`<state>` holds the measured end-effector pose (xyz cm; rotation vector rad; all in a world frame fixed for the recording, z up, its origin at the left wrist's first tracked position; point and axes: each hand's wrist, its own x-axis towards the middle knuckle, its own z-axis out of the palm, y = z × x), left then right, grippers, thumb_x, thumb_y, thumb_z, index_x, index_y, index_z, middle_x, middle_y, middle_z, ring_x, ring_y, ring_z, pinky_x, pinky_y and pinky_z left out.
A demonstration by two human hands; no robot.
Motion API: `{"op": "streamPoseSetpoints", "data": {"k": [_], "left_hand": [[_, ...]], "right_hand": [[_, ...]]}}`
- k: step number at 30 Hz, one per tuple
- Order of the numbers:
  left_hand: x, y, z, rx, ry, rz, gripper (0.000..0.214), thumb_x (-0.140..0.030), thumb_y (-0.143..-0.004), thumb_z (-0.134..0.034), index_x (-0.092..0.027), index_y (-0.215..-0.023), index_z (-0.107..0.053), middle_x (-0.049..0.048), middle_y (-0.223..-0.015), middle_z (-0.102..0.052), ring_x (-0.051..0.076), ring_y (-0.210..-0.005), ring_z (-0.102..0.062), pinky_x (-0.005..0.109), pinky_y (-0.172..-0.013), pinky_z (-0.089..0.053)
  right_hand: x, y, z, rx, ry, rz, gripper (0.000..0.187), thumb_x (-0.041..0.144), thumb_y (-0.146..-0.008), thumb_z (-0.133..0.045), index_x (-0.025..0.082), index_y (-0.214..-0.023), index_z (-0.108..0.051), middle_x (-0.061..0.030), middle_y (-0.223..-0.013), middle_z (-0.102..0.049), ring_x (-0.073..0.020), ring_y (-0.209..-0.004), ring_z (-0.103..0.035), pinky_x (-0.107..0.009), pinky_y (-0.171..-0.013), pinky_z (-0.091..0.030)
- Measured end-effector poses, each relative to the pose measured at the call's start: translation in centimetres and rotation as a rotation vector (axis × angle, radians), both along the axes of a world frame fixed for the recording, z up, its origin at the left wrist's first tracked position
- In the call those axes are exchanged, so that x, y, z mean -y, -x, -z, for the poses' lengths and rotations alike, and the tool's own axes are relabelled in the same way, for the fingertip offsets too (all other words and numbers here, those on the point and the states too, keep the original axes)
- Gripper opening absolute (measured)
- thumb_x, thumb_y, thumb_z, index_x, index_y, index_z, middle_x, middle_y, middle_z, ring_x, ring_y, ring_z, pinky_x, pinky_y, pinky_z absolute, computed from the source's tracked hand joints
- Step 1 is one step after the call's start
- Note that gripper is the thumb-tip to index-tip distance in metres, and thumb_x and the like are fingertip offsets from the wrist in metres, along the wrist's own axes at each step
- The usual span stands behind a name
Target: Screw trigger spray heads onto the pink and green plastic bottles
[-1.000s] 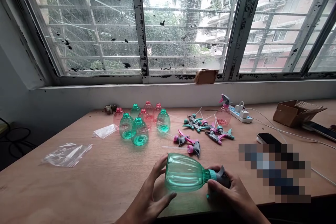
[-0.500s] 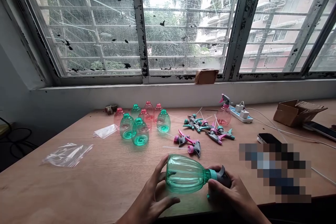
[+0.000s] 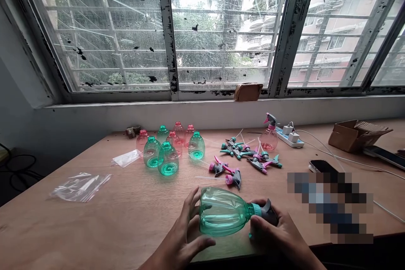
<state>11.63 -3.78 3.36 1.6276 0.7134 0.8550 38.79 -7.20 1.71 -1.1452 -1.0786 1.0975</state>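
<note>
A green ribbed spray bottle [image 3: 223,211] lies sideways in the air above the table's near edge, its base to the left. My right hand [image 3: 278,230] is closed around its grey and teal spray head [image 3: 268,213], thumb by the collar. Around the bottle's base, my left hand [image 3: 186,228] is open, fingers spread and thumb held apart below; some fingertips pass behind the bottle, so contact there is unclear. Beyond the hands lie several loose trigger spray heads [image 3: 233,179], pink or teal with grey. Several headless bottles, green [image 3: 168,159] and red [image 3: 143,140], stand left of them.
A red bottle with its sprayer [image 3: 268,138] stands by a power strip [image 3: 289,138] with cables. A cardboard box [image 3: 351,137] and a phone [image 3: 324,166] are at the right. Clear plastic bags [image 3: 80,186] lie at the left. The window wall borders the table's back.
My left hand's fingers have loosened slightly and shifted a little away from the bottle's base. The right hand keeps its hold, and the bottle has barely moved.
</note>
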Motion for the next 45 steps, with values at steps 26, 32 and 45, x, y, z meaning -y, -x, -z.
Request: {"op": "streamPoseSetpoints", "data": {"k": [26, 32, 45], "left_hand": [[0.4, 0.1, -1.1, -0.071, -0.015, -0.035, 0.086, -0.040, -0.092, -0.068, -0.035, -0.158, -0.015, 0.0063, -0.165, -0.030, 0.032, -0.145, -0.039, 0.047, -0.120, -0.033], [0.4, -0.1, -1.0, -0.098, -0.120, -0.090, 0.077, -0.036, -0.090, -0.072, -0.041, -0.153, -0.028, 0.0036, -0.163, -0.032, 0.032, -0.143, -0.040, 0.047, -0.119, -0.035], [-0.3, 0.0, 0.1, -0.063, -0.151, -0.075, 0.078, -0.032, -0.088, -0.074, -0.036, -0.151, -0.029, 0.0087, -0.163, -0.030, 0.035, -0.144, -0.037, 0.048, -0.118, -0.036]], "right_hand": [[-0.2, -0.2, 0.3, 0.030, -0.016, 0.008, 0.043, 0.053, -0.065, -0.086, 0.018, -0.086, -0.073, 0.0011, -0.064, -0.065, -0.0191, -0.057, -0.061, -0.029, -0.052, -0.055], [-0.2, -0.2, 0.5, 0.008, -0.014, -0.002, 0.043, 0.052, -0.066, -0.085, 0.018, -0.088, -0.073, 0.0015, -0.063, -0.065, -0.0196, -0.057, -0.062, -0.030, -0.055, -0.055], [-0.1, -0.1, 0.3, -0.005, -0.025, -0.013, 0.040, 0.048, -0.066, -0.086, 0.017, -0.088, -0.073, 0.0016, -0.064, -0.064, -0.0182, -0.057, -0.060, -0.028, -0.052, -0.053]]}}
